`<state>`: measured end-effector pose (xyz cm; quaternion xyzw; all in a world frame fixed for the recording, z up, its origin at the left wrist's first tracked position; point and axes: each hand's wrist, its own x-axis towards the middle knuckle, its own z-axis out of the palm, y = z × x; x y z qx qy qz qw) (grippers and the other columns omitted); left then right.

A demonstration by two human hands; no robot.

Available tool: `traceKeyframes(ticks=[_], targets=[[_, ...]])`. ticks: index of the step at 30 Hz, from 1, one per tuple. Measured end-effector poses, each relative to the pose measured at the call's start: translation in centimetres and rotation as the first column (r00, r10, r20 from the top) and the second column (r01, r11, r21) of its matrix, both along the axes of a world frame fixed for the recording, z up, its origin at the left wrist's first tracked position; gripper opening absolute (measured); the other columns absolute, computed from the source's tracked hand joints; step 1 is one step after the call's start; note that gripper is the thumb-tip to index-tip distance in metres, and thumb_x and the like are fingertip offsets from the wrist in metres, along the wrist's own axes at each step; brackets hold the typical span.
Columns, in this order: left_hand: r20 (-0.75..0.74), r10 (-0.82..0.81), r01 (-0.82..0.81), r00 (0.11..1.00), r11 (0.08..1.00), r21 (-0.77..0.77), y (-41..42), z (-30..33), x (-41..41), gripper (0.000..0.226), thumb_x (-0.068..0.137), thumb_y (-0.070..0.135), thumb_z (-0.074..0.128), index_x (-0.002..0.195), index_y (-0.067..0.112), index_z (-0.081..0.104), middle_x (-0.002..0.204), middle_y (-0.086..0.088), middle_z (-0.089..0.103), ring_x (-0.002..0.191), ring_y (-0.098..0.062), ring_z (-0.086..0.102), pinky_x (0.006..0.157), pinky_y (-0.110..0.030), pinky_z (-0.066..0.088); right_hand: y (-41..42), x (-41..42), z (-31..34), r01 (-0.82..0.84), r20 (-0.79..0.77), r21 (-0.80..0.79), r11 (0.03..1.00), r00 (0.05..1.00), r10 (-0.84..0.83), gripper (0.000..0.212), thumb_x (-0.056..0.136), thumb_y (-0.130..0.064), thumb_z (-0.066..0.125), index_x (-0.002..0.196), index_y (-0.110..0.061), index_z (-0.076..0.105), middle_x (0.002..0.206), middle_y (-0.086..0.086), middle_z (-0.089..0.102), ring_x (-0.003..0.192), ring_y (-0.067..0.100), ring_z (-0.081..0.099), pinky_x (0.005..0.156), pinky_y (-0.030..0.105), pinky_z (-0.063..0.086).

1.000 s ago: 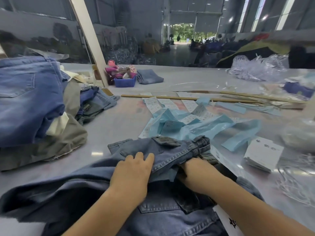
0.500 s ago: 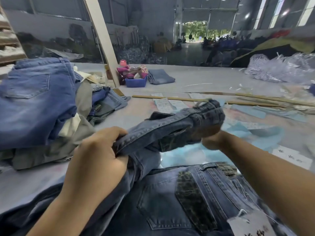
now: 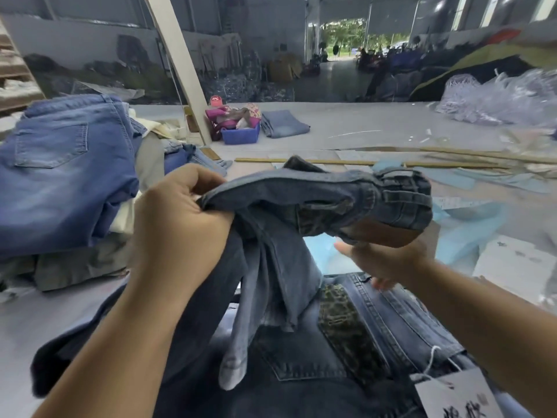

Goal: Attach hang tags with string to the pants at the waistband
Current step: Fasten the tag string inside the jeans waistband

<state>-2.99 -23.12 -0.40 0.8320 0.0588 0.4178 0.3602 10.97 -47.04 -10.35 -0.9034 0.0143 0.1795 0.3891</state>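
I hold a pair of dark blue jeans (image 3: 304,200) up off the table by the waistband. My left hand (image 3: 177,218) grips the waistband's left end in curled fingers. My right hand (image 3: 385,254) is under the bunched right end with its belt loops, palm up; its fingertips are hidden by the denim. The legs hang down onto another pair of jeans (image 3: 346,351) lying flat below, which has a white hang tag (image 3: 455,393) on white string at its waistband.
A tall stack of folded blue jeans (image 3: 63,176) sits at the left. Light blue paper sheets (image 3: 470,230) and a pile of white tags (image 3: 518,267) lie at the right. A blue basket (image 3: 241,135), folded jeans (image 3: 283,123) and wooden sticks (image 3: 346,162) are further back.
Both hands picked the top jeans up from the table by the waistband and raised them higher and nearer, uncovering the tagged jeans beneath.
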Motion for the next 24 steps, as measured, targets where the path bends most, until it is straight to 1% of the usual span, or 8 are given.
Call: traceKeyframes(ticks=[2, 4, 7, 10, 13, 16, 19, 24], targets=[[0.02, -0.011, 0.011, 1.0, 1.0, -0.022, -0.4, 0.3, 0.7, 0.017, 0.076, 0.014, 0.073, 0.074, 0.03, 0.068, 0.079, 0.033, 0.065, 0.065, 0.013, 0.058, 0.054, -0.001, 0.037, 0.8, -3.2, 0.8, -0.17, 0.054, -0.272, 0.947, 0.98, 0.192, 0.049, 0.089, -0.074, 0.037, 0.086, -0.029, 0.058, 0.052, -0.02, 0.059, 0.064, -0.012, 0.057, 0.071, 0.021, 0.042], [0.029, -0.035, 0.036, 0.999, 0.999, -0.039, -0.8, 0.3, 1.6, 0.017, 0.075, 0.012, 0.072, 0.074, 0.029, 0.068, 0.076, 0.028, 0.066, 0.062, 0.01, 0.058, 0.053, -0.003, 0.038, 1.4, -6.3, 2.0, -0.201, 0.158, -0.612, 0.765, 0.916, 0.367, 0.067, 0.088, -0.073, 0.035, 0.126, -0.021, 0.054, 0.102, -0.001, 0.067, 0.101, 0.014, 0.064, 0.081, 0.032, 0.045], [-0.004, -0.045, 0.045, 0.999, 0.998, -0.051, -1.7, -0.2, 2.4, 0.016, 0.075, 0.012, 0.072, 0.073, 0.027, 0.068, 0.073, 0.027, 0.067, 0.063, 0.006, 0.059, 0.054, -0.006, 0.04, 2.3, -10.5, 1.7, -0.357, 0.147, -0.665, 0.657, 0.799, 0.583, 0.117, 0.071, -0.087, 0.035, 0.151, -0.018, -0.016, 0.163, 0.009, 0.0, 0.14, 0.034, 0.03, 0.104, 0.048, 0.037], [-0.008, -0.055, 0.054, 0.998, 0.995, -0.08, -2.4, -0.4, 2.7, 0.018, 0.074, 0.01, 0.072, 0.072, 0.027, 0.068, 0.073, 0.027, 0.067, 0.064, 0.006, 0.06, 0.054, -0.006, 0.041, 4.4, -12.6, -0.1, -0.41, 0.257, -0.552, 0.726, 0.744, 0.616, 0.144, 0.051, -0.097, 0.04, 0.144, -0.016, -0.034, 0.16, 0.005, -0.026, 0.149, 0.029, 0.0, 0.117, 0.055, 0.014], [0.013, -0.051, 0.052, 0.999, 0.994, -0.097, -3.2, -0.2, 2.7, 0.017, 0.074, 0.011, 0.072, 0.073, 0.028, 0.068, 0.073, 0.028, 0.067, 0.065, 0.006, 0.061, 0.054, -0.004, 0.039, 7.1, -11.3, -1.5, -0.251, 0.36, -0.453, 0.856, 0.826, 0.433, 0.137, 0.065, -0.087, 0.048, 0.148, -0.013, -0.031, 0.159, 0.007, -0.03, 0.15, 0.026, -0.015, 0.12, 0.055, -0.001], [0.036, -0.08, 0.083, 0.996, 0.994, -0.074, -3.7, -0.2, 2.3, 0.013, 0.075, 0.016, 0.072, 0.074, 0.029, 0.066, 0.073, 0.028, 0.066, 0.062, 0.004, 0.06, 0.052, -0.005, 0.039, 8.3, -9.9, -1.7, -0.109, 0.575, -0.285, 0.952, 0.776, 0.261, 0.098, 0.082, -0.061, 0.048, 0.156, -0.015, 0.003, 0.163, 0.006, 0.006, 0.149, 0.025, 0.012, 0.12, 0.045, 0.019], [-0.042, -0.122, 0.123, 0.992, 0.992, 0.019, -2.7, -0.4, 1.8, 0.015, 0.076, 0.02, 0.075, 0.077, 0.03, 0.065, 0.074, 0.027, 0.066, 0.063, 0.001, 0.06, 0.055, -0.01, 0.042, 6.0, -9.2, -0.4, -0.096, 0.695, 0.045, 0.994, 0.718, 0.038, 0.034, 0.08, -0.024, 0.061, 0.113, -0.02, 0.061, 0.111, 0.002, 0.067, 0.104, 0.025, 0.061, 0.083, 0.037, 0.05], [-0.282, -0.278, 0.3, 0.918, 0.953, 0.038, -1.9, -1.8, 0.1, 0.019, 0.072, 0.027, 0.081, 0.083, 0.034, 0.067, 0.07, 0.023, 0.066, 0.061, 0.003, 0.058, 0.058, -0.015, 0.042, -0.9, -8.8, 2.8, -0.101, 0.851, -0.015, 0.995, 0.522, 0.065, 0.019, 0.059, -0.002, 0.061, 0.075, -0.012, 0.065, 0.069, 0.002, 0.062, 0.063, 0.024, 0.057, 0.055, 0.034, 0.049]])
